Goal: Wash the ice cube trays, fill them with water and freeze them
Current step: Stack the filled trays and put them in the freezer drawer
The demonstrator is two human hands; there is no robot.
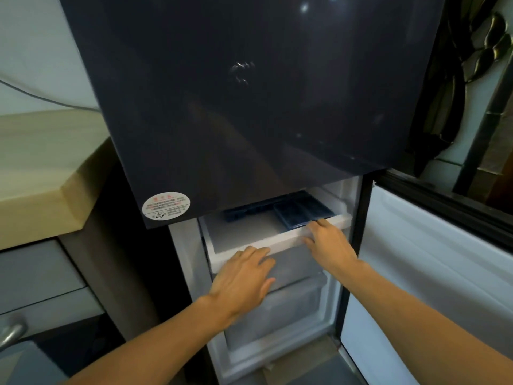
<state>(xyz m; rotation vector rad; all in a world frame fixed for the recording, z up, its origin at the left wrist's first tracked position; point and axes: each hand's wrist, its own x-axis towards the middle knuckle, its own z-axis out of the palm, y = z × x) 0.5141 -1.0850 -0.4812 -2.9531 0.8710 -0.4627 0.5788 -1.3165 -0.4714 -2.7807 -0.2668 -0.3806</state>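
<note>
The 2 trays (302, 211) lie side by side at the back right corner of the pulled-out freezer drawer (286, 239). The left grip (244, 276) is open, its straight fingers flat on the drawer's front edge. The right grip (327, 243), also open, rests on that edge near the right corner, fingertips (319, 223) at the trays.

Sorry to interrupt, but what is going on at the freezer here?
A person is at the freezer, whose door stands open to the right. The left hand and right hand both lie flat on the front rim of the white top drawer, which is pulled partway out. Dark blue ice cube trays sit at its back right, the right hand just beside the nearer one. Whether they hold water cannot be seen.
</note>
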